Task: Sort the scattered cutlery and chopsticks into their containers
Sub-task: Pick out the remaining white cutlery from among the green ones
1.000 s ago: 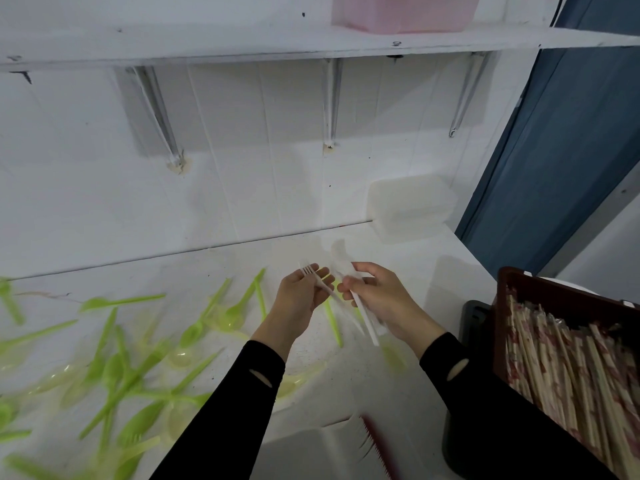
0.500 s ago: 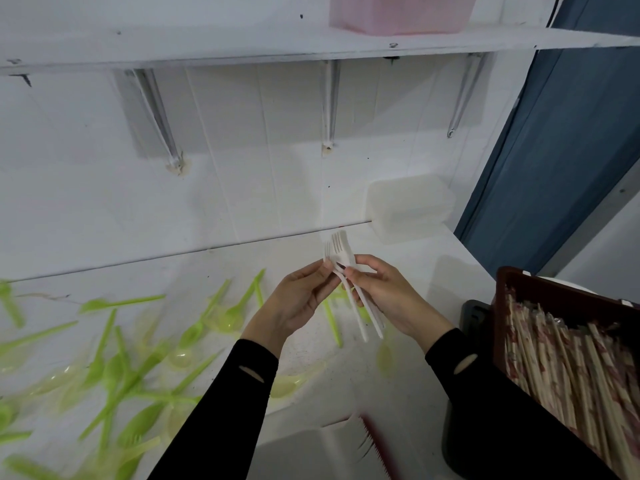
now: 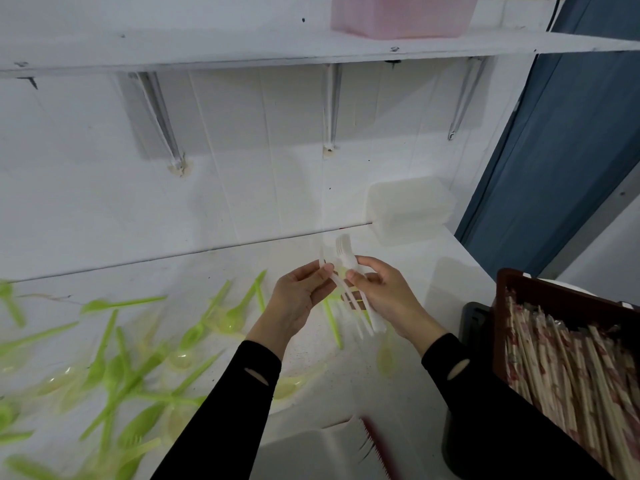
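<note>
White counter [image 3: 221,271] against a white tiled wall [image 3: 242,150]; a shelf [image 3: 173,46] on metal brackets runs overhead and carries a pink box [image 3: 401,15].

Head view, hand pose:
- Both forearms, in black sleeves, reach forward and meet over the middle of the counter, raised clear of its surface.
- Left hand [image 3: 304,296]: palm turned toward the right, fingers curled, thumb and fingertips pinching the shaft of one white fork.
- Right hand [image 3: 384,296]: fingers wrapped round a small bundle of white forks [image 3: 344,251], tines pointing up toward the wall and handles angling down below the palm.
- The two hands are almost touching at the fingertips, and the fork shafts cross between them.

Head view, edges and room:
- Green spoons [image 3: 138,375] lie scattered across the left half of the counter, many overlapping; a few reach under the hands.
- Bare counter lies between the hands and the wall.
- A translucent lidded tub [image 3: 410,209] sits in the back right corner, against the wall.
- The counter's right edge runs from the tub toward the viewer; a blue panel [image 3: 571,168] stands beyond it.
- A brown crate [image 3: 498,306] packed with wrapped chopsticks [image 3: 571,358] sits just beside the right forearm.
- A white container at the bottom edge is too blurred to make out.
</note>
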A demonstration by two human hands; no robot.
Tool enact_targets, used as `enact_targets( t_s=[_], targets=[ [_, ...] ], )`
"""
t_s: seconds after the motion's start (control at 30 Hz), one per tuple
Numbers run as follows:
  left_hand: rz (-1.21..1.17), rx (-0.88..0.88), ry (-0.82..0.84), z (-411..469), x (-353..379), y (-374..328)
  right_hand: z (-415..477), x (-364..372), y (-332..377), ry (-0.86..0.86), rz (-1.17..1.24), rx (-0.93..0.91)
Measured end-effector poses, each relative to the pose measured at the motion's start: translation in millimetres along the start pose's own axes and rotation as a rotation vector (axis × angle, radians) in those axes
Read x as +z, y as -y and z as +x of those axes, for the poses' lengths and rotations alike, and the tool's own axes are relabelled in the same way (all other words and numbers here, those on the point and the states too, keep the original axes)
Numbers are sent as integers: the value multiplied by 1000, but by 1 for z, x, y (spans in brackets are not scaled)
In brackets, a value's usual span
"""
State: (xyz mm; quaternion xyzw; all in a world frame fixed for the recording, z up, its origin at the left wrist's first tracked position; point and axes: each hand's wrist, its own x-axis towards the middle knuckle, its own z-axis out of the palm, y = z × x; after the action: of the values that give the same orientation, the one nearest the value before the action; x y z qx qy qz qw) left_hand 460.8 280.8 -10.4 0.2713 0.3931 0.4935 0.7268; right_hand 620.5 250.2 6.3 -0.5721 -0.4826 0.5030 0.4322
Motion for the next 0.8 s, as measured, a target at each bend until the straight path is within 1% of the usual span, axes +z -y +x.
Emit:
enact_targets(
  t_s=[0.07,0.17,0.23,0.37,0.43,0.5,0.57,0.7,0.8],
  targets=[
    [-21,-1,-19,2,-2,0,0,-1,0,0,-21,-5],
    [-3,-17,42,0,-1,2,-2,0,-2,97,-25,-13],
    [-7,-21,57,-1,1,1,-2,2,-3,129,-33,-16],
    [-65,-19,-5,0,0,0,-4,0,-1,262,-50,52],
    [-36,7,-19,0,0,1,-7,1,1,326,-87,80],
    [-9,38,-24,0,1,2,-7,3,1,336,-191,61],
    [7,40,5,2,0,2,-5,5,1,285,-228,58],
    [259,2,218,-2,-2,4,-2,2,1,245,-44,119],
    [252,29,248,-10,5,-1,-4,2,4,239,79,118]
  ],
)
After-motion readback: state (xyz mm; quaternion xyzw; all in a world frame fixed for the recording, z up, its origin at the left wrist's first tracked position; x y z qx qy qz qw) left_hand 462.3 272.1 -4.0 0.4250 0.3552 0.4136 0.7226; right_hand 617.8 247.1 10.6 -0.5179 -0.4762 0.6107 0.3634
